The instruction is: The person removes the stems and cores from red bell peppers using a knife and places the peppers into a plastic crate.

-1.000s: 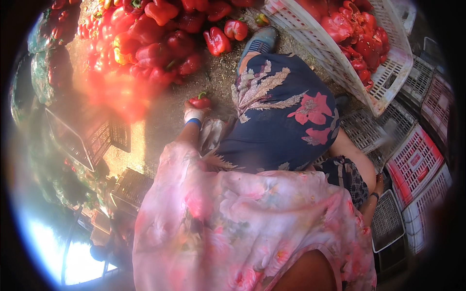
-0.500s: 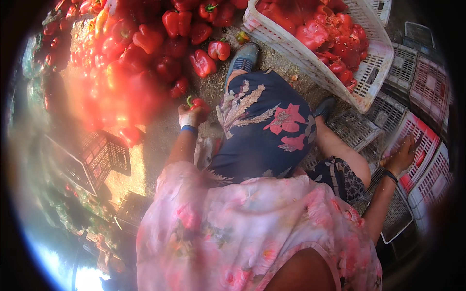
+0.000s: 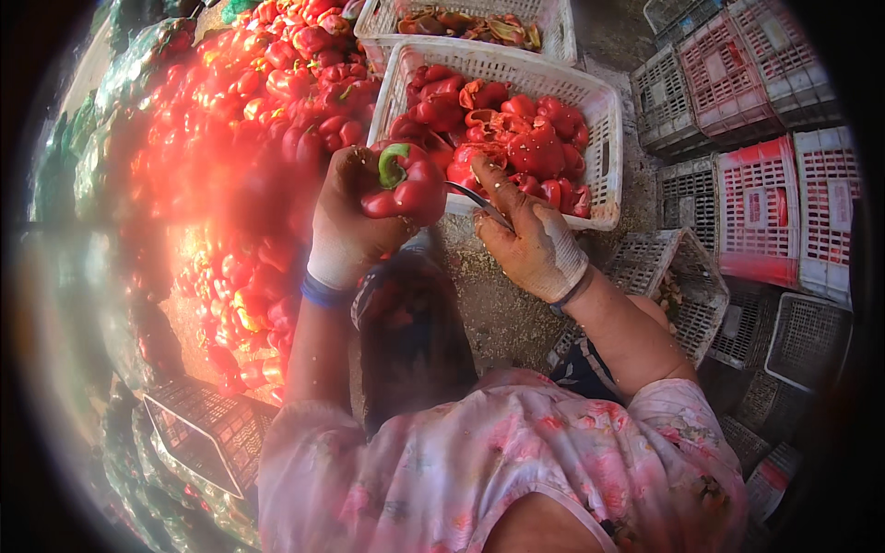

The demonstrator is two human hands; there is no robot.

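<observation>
A whole red bell pepper (image 3: 419,189) with a curled green stem sits in the grip of my left hand (image 3: 350,217). My left hand wears a white glove with a blue band at the wrist. Opposite it, my right hand (image 3: 533,240), in a similar soiled glove, holds a knife (image 3: 484,203) with a thin curved blade. The blade's tip is beside the pepper's right side; whether it touches cannot be made out. Just beyond both hands stands a white plastic crate (image 3: 604,120) holding cut red peppers (image 3: 516,138) speckled with seeds.
A large heap of red peppers (image 3: 249,120) spreads along the left, partly blurred by glare. Behind the near crate, another white crate (image 3: 558,28) holds darker pepper scraps. Stacked crates (image 3: 756,203) line the right. A tipped crate (image 3: 207,433) lies lower left, with green net sacks (image 3: 138,74) beyond.
Both hands have come together in front of me. The left has lifted a pepper; the right has swung in from the far right, its knife now visible. My view has turned toward the crate.
</observation>
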